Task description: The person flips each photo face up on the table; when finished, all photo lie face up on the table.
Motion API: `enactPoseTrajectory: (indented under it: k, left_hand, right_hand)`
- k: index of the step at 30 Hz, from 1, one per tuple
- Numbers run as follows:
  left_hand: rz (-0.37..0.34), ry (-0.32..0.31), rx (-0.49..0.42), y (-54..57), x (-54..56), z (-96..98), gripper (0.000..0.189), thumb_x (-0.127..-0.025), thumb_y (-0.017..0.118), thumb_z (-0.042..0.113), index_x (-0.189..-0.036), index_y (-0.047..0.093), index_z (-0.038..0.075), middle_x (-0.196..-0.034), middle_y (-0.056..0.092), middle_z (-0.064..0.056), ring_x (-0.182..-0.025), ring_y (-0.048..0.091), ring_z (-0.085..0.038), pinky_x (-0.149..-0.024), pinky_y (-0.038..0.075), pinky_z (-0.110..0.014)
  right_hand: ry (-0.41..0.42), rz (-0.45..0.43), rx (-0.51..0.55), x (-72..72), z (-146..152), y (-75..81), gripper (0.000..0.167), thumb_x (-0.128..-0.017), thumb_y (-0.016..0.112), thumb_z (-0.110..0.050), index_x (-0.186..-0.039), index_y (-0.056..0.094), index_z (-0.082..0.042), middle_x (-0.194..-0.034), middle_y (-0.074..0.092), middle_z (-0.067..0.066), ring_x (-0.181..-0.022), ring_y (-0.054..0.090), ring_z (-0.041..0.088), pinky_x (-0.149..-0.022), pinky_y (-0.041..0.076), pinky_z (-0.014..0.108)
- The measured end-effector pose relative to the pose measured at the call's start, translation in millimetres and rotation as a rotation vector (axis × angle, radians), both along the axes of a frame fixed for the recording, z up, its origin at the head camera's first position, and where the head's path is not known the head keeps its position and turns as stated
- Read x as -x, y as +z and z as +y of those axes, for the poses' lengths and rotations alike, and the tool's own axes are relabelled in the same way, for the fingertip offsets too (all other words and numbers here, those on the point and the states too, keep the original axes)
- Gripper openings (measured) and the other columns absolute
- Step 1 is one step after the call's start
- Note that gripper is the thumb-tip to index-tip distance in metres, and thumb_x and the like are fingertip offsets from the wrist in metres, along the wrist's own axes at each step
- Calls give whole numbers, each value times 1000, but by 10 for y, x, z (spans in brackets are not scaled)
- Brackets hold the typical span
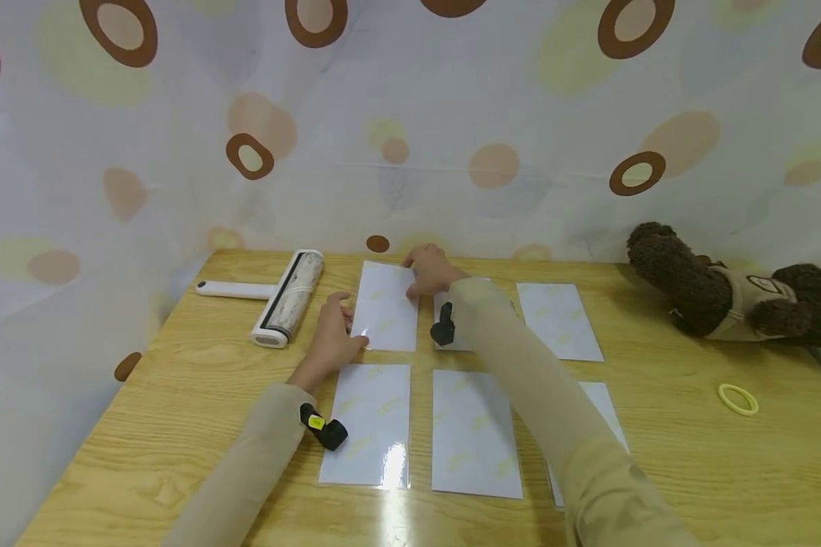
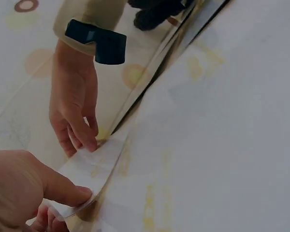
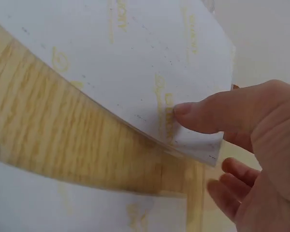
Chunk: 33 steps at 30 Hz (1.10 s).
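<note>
White cylindrical lint roller (image 1: 289, 300) blocked passage left of glossy white rectangular sheets (image 1: 475, 437); narrow gaps parted these; beige-sleeved right arm (image 1: 547, 380) barred rightward.

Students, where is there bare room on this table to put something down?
Bare wood spreads right of the white sheets, in front of the yellow ring; another patch lies in front of the lint roller, left of the left sleeve. Crowded: the middle, where sheet rows leave narrow gaps and the left hand and right hand grip the back-left sheet.
</note>
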<state>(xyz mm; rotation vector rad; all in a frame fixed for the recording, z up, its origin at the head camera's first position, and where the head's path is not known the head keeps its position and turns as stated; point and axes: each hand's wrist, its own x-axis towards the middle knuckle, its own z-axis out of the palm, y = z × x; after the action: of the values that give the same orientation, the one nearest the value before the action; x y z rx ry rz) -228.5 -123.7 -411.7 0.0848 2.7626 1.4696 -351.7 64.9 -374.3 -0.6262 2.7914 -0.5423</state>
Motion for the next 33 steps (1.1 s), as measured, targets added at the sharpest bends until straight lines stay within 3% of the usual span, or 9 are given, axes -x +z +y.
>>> enactPoseTrajectory:
  k: [2, 4, 7, 11, 15, 21, 24, 28, 33]
  left_hand:
    - [-14, 15, -64, 9, 11, 10, 73, -80, 65, -10, -143, 28, -6, -112, 51, -20, -94, 50, -27, -84, 45, -37]
    - [-32, 13, -114, 25, 21, 16, 64, -82, 61, -10, -140, 34, -5, -109, 52, -19, -90, 50, -24, -79, 44, -32]
    - [-29, -4, -172, 56, 21, 27, 51, -86, 56, -7, -135, 42, -4, -109, 54, -19, -87, 53, -22, -73, 45, -27]
    - [-16, -59, -286, 72, 11, 46, 49, -89, 51, -4, -137, 43, 0, -114, 51, -19, -86, 56, -18, -67, 46, -23]
    - [-30, -149, -449, 89, -4, 82, 55, -95, 47, 1, -148, 31, 6, -124, 45, -20, -92, 57, -19, -67, 49, -24]
    - [-8, -231, -544, 115, -25, 99, 57, -101, 43, 14, -153, 21, 6, -138, 38, -22, -112, 50, -25, -87, 47, -29]
    - [-6, -287, -608, 123, -30, 95, 56, -102, 35, 19, -154, 16, 5, -149, 29, -22, -125, 41, -31, -99, 41, -41]
    - [7, -336, -645, 117, -16, 99, 57, -103, 23, 27, -154, 13, 5, -155, 19, -20, -131, 30, -33, -107, 31, -50]
    - [37, -314, -576, 91, 10, 103, 52, -106, 23, 25, -154, 17, 7, -152, 19, -20, -132, 26, -37, -109, 29, -53]
  right_hand:
    - [-3, 3, -26, 3, -32, 37, 58, -77, 75, -17, -131, 56, -6, -135, 36, 20, -126, 23, 35, -105, 30, 43]
    - [8, 8, -11, 5, -62, 77, 60, -77, 74, -16, -134, 53, -8, -128, 41, 19, -117, 28, 32, -97, 34, 38]
    - [50, -16, 115, -2, -109, 146, 61, -81, 70, -14, -138, 47, -6, -103, 55, 13, -93, 46, 24, -80, 41, 30]
    - [53, -161, 320, -51, -182, 212, 66, -89, 67, -29, -141, 37, -5, -74, 63, 4, -63, 58, 14, -62, 46, 24]
    - [-19, -247, 428, -109, -234, 272, 77, -88, 63, -49, -142, 28, -6, -74, 68, 8, -63, 65, 18, -61, 53, 32]
    - [-36, -286, 497, -142, -251, 350, 86, -86, 61, -58, -141, 21, -6, -81, 70, 14, -70, 70, 25, -78, 54, 49]
    - [-10, -311, 558, -134, -249, 364, 78, -88, 60, -53, -138, 22, -5, -79, 69, 12, -70, 70, 26, -73, 56, 43]
    - [33, -337, 673, -136, -229, 374, 59, -93, 57, -38, -131, 26, -5, -73, 66, 10, -67, 69, 26, -64, 56, 34]
    - [80, -342, 754, -173, -196, 401, 48, -95, 52, -25, -129, 29, 0, -70, 63, 9, -69, 68, 31, -61, 55, 33]
